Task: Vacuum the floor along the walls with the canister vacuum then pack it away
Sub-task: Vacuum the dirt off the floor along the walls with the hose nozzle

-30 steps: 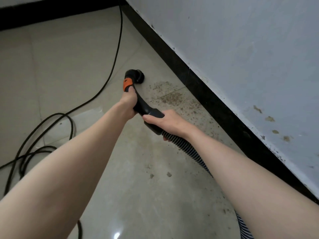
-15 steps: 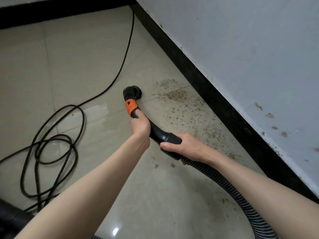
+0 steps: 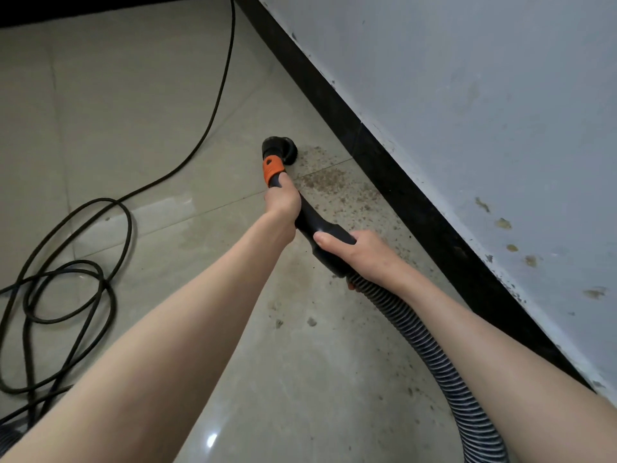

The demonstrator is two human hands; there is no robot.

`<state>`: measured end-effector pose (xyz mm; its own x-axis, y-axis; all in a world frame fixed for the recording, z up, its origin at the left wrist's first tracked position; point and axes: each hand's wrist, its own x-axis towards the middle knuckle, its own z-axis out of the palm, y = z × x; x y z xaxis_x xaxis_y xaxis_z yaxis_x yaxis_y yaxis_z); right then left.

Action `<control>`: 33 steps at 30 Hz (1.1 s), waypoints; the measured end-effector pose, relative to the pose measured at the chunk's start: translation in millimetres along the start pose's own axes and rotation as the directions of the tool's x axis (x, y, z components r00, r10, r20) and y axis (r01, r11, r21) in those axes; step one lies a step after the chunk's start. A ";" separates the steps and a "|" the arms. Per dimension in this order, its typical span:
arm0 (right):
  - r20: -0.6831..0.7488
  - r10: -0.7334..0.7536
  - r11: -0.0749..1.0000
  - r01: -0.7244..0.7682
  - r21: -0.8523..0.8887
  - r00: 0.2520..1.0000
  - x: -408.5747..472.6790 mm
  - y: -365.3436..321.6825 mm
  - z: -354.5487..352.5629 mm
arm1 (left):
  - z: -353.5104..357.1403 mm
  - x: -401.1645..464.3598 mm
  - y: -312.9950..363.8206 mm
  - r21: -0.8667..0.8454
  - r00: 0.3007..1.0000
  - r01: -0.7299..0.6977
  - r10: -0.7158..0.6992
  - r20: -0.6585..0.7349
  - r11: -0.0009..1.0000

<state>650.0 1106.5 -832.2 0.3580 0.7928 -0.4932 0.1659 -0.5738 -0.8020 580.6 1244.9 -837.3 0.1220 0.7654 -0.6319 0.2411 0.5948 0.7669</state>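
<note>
A black vacuum handle [image 3: 314, 222] with an orange collar [image 3: 273, 168] ends in a round black brush nozzle [image 3: 278, 149] that sits on the tiled floor. My left hand [image 3: 283, 199] grips the handle just behind the orange collar. My right hand [image 3: 357, 252] grips the handle's rear end, where the ribbed hose [image 3: 444, 369] joins it. The hose runs back to the lower right, out of frame. Brown dirt specks [image 3: 337, 185] lie on the tiles just right of the nozzle, along the black skirting [image 3: 394, 175].
A grey wall [image 3: 467, 111] with stains runs diagonally on the right. A black power cord [image 3: 66, 272] lies coiled on the floor at left and leads off to the top. A dark part, perhaps the canister [image 3: 8, 436], shows at the bottom left edge.
The nozzle was pulled back from the far dirt patch, then pushed forward again toward the skirting. Both hands kept their grip on the handle throughout.
</note>
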 end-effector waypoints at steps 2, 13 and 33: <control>-0.022 0.007 1.000 -0.007 0.018 1.000 3.7 0.4 -2.7 | 6.5 4.5 3.0 0.030 1.000 -0.009 0.009 0.020 1.000; -0.171 0.040 0.997 -0.029 0.066 0.985 0.1 16.1 -26.0 | 57.2 7.3 7.1 0.110 0.983 -0.065 0.045 0.178 0.992; 0.017 -0.079 0.989 0.080 -0.124 0.997 5.5 -25.9 61.4 | -64.2 19.0 -3.1 -0.027 0.998 -0.007 0.006 -0.056 1.000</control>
<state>591.3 1138.3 -834.8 0.3284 0.8388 -0.4341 0.3067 -0.5294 -0.7910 520.3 1273.3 -844.5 0.0693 0.7814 -0.6202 0.2139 0.5956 0.7743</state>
